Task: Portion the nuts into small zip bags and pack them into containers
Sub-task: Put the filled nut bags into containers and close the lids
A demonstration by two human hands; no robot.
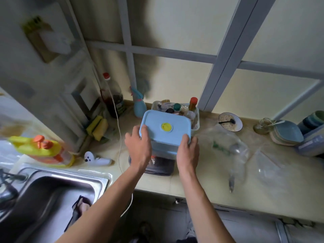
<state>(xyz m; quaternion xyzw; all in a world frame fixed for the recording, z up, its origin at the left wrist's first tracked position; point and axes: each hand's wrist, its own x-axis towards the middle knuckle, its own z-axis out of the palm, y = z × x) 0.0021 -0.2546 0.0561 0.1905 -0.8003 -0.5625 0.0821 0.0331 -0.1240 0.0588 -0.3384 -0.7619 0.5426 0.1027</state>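
Left hand (139,146) and right hand (188,150) grip the blue lidded container (164,130), stacked on a dark container (160,165). Packing appears nearly complete. Loose bags (226,148) remain on the counter (201,181).

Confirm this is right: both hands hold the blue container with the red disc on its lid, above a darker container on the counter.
Wrong in one respect: the disc on the blue container is yellow, as the head view shows. The left hand and right hand do hold it above the darker container.

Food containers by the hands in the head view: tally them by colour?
Light blue plastic container with yellow-valved lid, gripped by left hand and right hand: 1
Dark clear-walled container under it: 1
Total: 2
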